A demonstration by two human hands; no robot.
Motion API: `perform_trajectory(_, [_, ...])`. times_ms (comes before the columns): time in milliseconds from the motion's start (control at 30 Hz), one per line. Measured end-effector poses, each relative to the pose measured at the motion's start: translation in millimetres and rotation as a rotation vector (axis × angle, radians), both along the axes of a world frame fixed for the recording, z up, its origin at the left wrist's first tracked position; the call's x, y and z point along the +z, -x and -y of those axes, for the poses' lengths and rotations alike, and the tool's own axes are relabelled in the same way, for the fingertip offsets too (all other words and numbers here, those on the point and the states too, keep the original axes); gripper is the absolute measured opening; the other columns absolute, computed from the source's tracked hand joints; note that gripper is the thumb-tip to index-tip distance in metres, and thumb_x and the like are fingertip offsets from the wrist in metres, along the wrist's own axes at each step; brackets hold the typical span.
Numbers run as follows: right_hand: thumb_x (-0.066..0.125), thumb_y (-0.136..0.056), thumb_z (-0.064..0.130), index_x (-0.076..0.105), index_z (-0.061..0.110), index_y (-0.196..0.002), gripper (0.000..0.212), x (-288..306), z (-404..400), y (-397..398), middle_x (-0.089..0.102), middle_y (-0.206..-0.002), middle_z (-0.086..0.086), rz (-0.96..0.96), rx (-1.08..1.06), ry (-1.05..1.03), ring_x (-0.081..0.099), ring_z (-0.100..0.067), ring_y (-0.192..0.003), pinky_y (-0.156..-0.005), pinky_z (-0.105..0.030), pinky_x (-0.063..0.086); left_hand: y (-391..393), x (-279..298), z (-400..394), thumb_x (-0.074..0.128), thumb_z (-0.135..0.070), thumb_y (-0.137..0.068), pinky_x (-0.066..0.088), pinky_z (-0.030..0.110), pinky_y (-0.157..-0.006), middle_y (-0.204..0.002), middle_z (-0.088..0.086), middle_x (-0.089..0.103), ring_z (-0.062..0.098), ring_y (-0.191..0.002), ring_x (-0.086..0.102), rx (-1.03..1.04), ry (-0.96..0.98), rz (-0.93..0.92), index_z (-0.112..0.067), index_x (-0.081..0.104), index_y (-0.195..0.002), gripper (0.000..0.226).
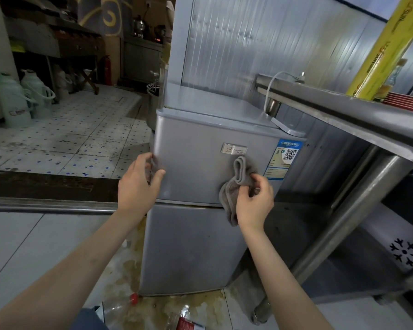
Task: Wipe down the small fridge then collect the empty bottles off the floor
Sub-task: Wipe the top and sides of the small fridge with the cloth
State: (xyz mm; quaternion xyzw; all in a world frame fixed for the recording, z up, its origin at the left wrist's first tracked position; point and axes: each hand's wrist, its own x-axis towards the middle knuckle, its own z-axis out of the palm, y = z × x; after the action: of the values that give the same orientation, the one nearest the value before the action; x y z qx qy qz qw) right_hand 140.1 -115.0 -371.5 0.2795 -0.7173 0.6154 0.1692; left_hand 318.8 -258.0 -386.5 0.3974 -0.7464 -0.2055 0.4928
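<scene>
Head view: wiping step in hand, right hand [254,201] pinching bunched grey cloth [234,186] against small fridge [196,163] upper door, left hand [138,184] curled on door's left edge; next, likely cloth strokes across door, then empty bottles [129,308] on floor at fridge base.

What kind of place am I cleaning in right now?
Probably the back kitchen of a small restaurant. A steel prep table stands beside the small fridge, big thermos flasks sit on the tiled floor, and kettles rest on a counter further back.
</scene>
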Motion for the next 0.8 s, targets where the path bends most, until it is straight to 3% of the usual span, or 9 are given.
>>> perform_trajectory(133, [0.062,-0.078,0.005,0.065,0.011,-0.104,0.027,2,-1,11,0.060,-0.096,-0.006,0.031,-0.047,0.017,0.060,-0.025,-0.089,-0.084,-0.036,0.049,0,2,-1,0.061,-0.028,-0.088,0.042,0.031,-0.077,-0.110,0.004,0.063,0.021,-0.093,0.063,0.003,0.009,0.006,-0.017,0.049,-0.123,0.039])
perform_trajectory(467, [0.060,-0.080,0.005,0.064,0.009,-0.105,0.026,27,-6,28,0.060,-0.101,-0.010,-0.075,-0.061,0.033,0.060,-0.026,-0.092,-0.087,-0.045,0.050,0,0,0,0.061,-0.030,-0.088,0.046,0.033,-0.076,-0.109,0.002,0.064,0.020,-0.089,0.064,0.003,0.015,0.001,-0.018,0.049,-0.122,0.038])
perform_trajectory(700, [0.061,-0.084,0.007,0.063,0.006,-0.107,0.024,3,-5,21,0.059,-0.101,-0.013,0.078,-0.092,0.063,0.059,-0.025,-0.091,-0.086,-0.043,0.050,-1,2,-2,0.062,-0.029,-0.088,0.044,0.031,-0.075,-0.109,0.002,0.064,0.020,-0.090,0.063,-0.004,-0.004,-0.003,-0.017,0.049,-0.122,0.038])
perform_trajectory(800, [0.061,-0.082,0.005,0.064,0.005,-0.105,0.023,2,-7,17,0.060,-0.099,-0.015,0.057,-0.088,0.032,0.059,-0.028,-0.090,-0.085,-0.043,0.050,-1,2,-3,0.062,-0.028,-0.088,0.044,0.030,-0.076,-0.109,0.002,0.064,0.019,-0.092,0.063,-0.009,0.003,-0.005,-0.017,0.049,-0.122,0.038])
